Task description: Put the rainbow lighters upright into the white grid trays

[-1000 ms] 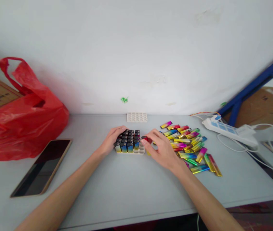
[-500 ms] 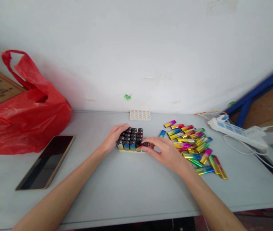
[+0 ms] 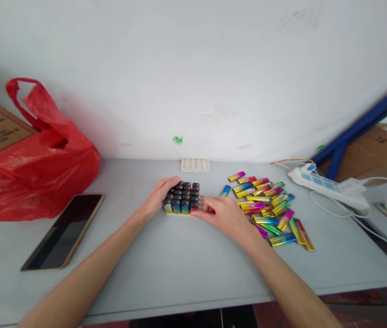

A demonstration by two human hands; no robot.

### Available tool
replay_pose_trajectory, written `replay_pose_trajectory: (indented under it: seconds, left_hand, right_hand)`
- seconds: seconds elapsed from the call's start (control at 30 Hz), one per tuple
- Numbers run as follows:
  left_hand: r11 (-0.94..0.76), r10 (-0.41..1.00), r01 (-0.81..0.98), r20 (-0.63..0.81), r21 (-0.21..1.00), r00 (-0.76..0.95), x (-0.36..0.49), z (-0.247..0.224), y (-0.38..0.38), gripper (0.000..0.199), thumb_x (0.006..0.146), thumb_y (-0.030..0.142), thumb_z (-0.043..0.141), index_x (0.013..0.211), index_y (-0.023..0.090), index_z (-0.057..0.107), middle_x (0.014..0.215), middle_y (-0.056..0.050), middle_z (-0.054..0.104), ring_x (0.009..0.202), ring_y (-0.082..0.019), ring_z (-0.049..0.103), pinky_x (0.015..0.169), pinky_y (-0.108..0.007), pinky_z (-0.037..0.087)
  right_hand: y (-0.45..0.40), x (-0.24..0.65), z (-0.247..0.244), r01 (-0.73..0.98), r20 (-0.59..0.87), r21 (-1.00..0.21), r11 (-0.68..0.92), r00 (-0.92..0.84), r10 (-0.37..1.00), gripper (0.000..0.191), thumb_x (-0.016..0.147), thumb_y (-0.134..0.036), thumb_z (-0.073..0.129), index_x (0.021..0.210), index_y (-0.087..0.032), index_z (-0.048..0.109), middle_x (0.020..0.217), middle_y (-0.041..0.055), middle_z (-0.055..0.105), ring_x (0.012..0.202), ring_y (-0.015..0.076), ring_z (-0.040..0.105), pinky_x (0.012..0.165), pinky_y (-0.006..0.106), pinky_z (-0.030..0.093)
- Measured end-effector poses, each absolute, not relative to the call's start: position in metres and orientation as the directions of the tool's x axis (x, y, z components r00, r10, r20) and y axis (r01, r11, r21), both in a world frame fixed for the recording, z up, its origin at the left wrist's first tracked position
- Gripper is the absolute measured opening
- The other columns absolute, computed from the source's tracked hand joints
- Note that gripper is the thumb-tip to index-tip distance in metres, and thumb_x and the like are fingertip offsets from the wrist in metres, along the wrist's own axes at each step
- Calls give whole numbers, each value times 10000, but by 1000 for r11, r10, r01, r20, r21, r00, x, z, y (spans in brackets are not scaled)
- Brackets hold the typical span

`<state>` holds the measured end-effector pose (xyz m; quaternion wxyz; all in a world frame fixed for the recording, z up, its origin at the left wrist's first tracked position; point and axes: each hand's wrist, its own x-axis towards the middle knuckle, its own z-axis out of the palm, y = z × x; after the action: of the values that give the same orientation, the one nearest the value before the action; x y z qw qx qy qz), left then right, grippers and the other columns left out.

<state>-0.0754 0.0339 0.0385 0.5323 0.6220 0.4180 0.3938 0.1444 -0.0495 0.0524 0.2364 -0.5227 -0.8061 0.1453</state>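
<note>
Cut off at the left edge, one cardboard box (image 3: 0,123), partly hidden behind one red plastic bag (image 3: 46,168); near the bag, one phone (image 3: 63,232), long axis slanting from near left to far right. Then the left hand (image 3: 159,197), cupped round the left side of a block of upright lighters (image 3: 181,196), black tops up, long axes vertical; thumb hard to make out, so cannot tell whether clenched. Four in the front row, full total uncountable behind the fingers. Beneath, one white tray (image 3: 201,201), mostly covered. Beyond, by the wall (image 3: 193,91), one second tray (image 3: 195,165). At the block's front right corner, the right hand (image 3: 219,212), thumb against one red lighter (image 3: 194,207), upright in the white tray; cannot tell whether pinched or released. Farther right, one blue lighter (image 3: 225,190), lying slanted; then many loose lighters (image 3: 268,205), pointing several ways, too overlapped to count; lastly, one power strip (image 3: 328,187).
</note>
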Motion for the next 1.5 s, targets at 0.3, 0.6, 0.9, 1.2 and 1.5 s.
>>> replay_pose_trajectory:
  seconds: [0.3,0.6,0.9,1.2,1.5]
  left_hand:
    - [-71,935,97,32,993,353,-79,36,36,407,872,557,609,758,176,700,768,-18,678,768,-207,600,720,-296,461]
    - [-46,929,80,13,996,370,-83,30,40,439,869,599,631,771,180,715,746,-16,692,708,-202,604,665,-295,454]
    - [-4,914,101,-38,995,405,-90,32,43,450,851,617,647,802,180,740,761,-32,717,733,-217,638,679,-292,474]
    - [-3,931,81,-26,997,365,-89,41,39,426,807,594,661,765,184,770,788,-61,764,757,-250,670,715,-321,514]
    - [6,926,73,-34,997,376,-89,40,37,411,853,573,635,862,195,798,897,-68,798,838,-266,709,768,-333,543]
  right_hand:
    - [-18,223,44,827,431,-459,325,-113,895,234,1030,-288,549,1193,-184,681,1110,117,718,1006,249,674,946,398,495]
    - [-18,234,33,774,282,-428,466,-375,883,410,892,-67,649,1257,-230,745,1316,118,704,1255,276,636,1134,522,466]
    - [-20,217,47,737,302,-540,407,-281,911,204,905,-145,720,1094,-200,773,1091,98,717,1023,233,662,972,421,519]
    - [-19,184,43,-60,33,-998,32,-19,999,360,761,-431,849,1037,-219,756,951,23,731,874,174,652,824,309,528]
    - [-30,165,56,-363,-83,-920,-145,-180,980,361,905,-591,669,1033,-274,552,704,-78,575,454,74,369,443,202,365]
